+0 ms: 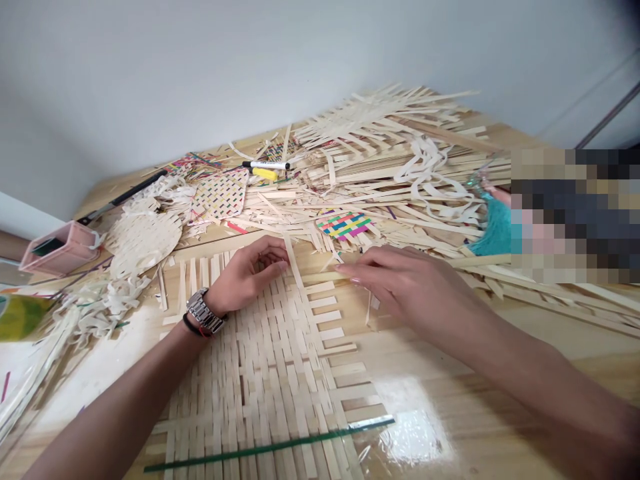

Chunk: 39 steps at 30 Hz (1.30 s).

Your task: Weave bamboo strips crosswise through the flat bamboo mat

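Note:
A mat of pale flat bamboo strips (265, 360) lies woven in front of me, with loose strip ends along its far and right edges. My left hand (255, 270) rests over its far edge, fingers curled and thumb tip against an upright strip end (293, 261). To the right of that edge, my right hand (385, 273) is closed in a pinch on a long pale strip (327, 275) that runs sideways across the mat's far end. This strip seems to continue past the hand to the right. A green strip (270, 449) crosses the near part of the mat.
Bamboo strips and scraps (365, 177) pile along the wall. Among them are a colourful woven piece (345, 225), a patterned woven piece (220, 193) and markers (265, 167). A pink basket (63, 250) stands left; another person's teal sleeve (493, 223) shows at the right.

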Tool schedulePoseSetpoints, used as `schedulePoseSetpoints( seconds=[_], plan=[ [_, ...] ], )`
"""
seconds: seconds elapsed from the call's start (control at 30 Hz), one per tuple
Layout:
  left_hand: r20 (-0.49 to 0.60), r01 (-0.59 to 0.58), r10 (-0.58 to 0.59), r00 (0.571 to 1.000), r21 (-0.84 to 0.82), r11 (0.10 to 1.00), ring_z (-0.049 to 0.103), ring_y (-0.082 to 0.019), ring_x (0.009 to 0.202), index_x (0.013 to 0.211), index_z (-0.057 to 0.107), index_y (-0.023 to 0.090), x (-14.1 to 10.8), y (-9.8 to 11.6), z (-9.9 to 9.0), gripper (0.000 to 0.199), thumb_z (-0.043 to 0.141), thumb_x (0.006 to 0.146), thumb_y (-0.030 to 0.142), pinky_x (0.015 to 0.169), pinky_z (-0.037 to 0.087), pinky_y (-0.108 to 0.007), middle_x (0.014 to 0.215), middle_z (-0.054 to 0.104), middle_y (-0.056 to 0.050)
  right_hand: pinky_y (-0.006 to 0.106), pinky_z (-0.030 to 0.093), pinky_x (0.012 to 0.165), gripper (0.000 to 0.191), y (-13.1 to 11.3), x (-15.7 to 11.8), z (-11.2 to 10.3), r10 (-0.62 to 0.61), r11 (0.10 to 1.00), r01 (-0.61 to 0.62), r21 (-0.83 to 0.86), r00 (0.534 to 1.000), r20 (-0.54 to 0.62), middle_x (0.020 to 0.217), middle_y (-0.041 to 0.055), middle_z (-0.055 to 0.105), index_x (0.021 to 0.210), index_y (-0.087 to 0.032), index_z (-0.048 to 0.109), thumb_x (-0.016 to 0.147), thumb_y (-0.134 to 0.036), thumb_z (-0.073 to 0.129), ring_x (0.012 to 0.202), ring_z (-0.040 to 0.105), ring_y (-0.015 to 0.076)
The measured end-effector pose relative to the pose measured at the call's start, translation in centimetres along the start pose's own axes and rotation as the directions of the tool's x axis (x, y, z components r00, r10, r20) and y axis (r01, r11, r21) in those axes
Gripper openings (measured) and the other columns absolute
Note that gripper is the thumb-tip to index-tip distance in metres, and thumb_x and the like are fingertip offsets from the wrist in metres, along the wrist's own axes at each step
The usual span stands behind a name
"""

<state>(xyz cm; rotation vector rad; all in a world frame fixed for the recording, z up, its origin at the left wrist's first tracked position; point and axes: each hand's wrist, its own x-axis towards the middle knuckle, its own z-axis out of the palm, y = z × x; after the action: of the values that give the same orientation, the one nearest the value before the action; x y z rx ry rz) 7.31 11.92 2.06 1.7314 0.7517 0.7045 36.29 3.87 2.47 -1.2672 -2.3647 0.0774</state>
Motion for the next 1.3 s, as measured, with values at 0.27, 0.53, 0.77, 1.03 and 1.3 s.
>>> schedulePoseSetpoints(
  seconds=[0.27,0.53,0.77,1.03,1.3],
  plan=[
    [-0.015,0.012,-0.011,1.000,0.028,1.000,0.071,-0.020,0.098,0.117,0.067,0.019,-0.07,-0.04,0.06,0.024,0.073,0.097,0.029,0.087,0.056,-0.033,0.109,0.075,-0.009,0.037,0.048,0.077,0.044,0.37,0.17,-0.49,0.013,1.000,-0.013,0.002,0.999,-0.031,0.101,0.0048,0.078,0.117,-0.027,0.080,0.095,-0.001,0.052,0.088,0.071,0.0221],
    [-0.076,-0.034,0.054,0.996,0.233,0.972,0.066,-0.018,0.091,0.115,0.065,0.021,-0.09,-0.05,-0.03,0.018,0.066,0.098,0.025,0.074,0.055,-0.031,0.106,0.067,-0.008,0.037,0.044,0.078,0.044,0.66,0.00,-0.09,-0.005,1.000,0.006,0.012,0.998,-0.066,0.101,0.0042,0.077,0.119,-0.027,0.079,0.096,-0.001,0.052,0.089,0.070,0.0210],
    [-0.146,-0.110,0.198,0.969,0.464,0.879,0.065,-0.021,0.108,0.117,0.068,0.021,-0.08,-0.59,0.29,0.022,0.060,0.097,0.021,0.079,0.061,-0.033,0.135,0.058,-0.013,0.036,0.045,0.078,0.041,0.57,0.18,-0.33,0.000,1.000,0.000,-0.008,0.999,-0.046,0.100,0.0045,0.078,0.119,-0.026,0.080,0.097,-0.004,0.054,0.088,0.069,0.0213],
    [-0.135,-0.081,0.187,0.973,0.557,0.827,0.068,-0.016,0.091,0.120,0.066,0.020,-0.17,-0.55,0.20,0.024,0.060,0.096,0.020,0.074,0.062,-0.032,0.144,0.056,-0.016,0.035,0.048,0.079,0.041,0.37,0.28,-0.43,0.027,1.000,-0.028,-0.012,0.999,-0.022,0.101,0.0046,0.078,0.119,-0.026,0.080,0.096,-0.003,0.056,0.091,0.071,0.0215],
    [-0.135,-0.093,0.191,0.972,0.525,0.846,0.068,-0.017,0.094,0.121,0.066,0.021,-0.13,-0.70,0.16,0.026,0.059,0.096,0.018,0.074,0.062,-0.032,0.141,0.058,-0.014,0.037,0.053,0.079,0.039,0.32,0.18,-0.19,0.033,0.999,-0.033,0.012,0.999,-0.015,0.102,0.0058,0.078,0.117,-0.023,0.080,0.095,-0.004,0.055,0.090,0.072,0.0225]
  ],
)
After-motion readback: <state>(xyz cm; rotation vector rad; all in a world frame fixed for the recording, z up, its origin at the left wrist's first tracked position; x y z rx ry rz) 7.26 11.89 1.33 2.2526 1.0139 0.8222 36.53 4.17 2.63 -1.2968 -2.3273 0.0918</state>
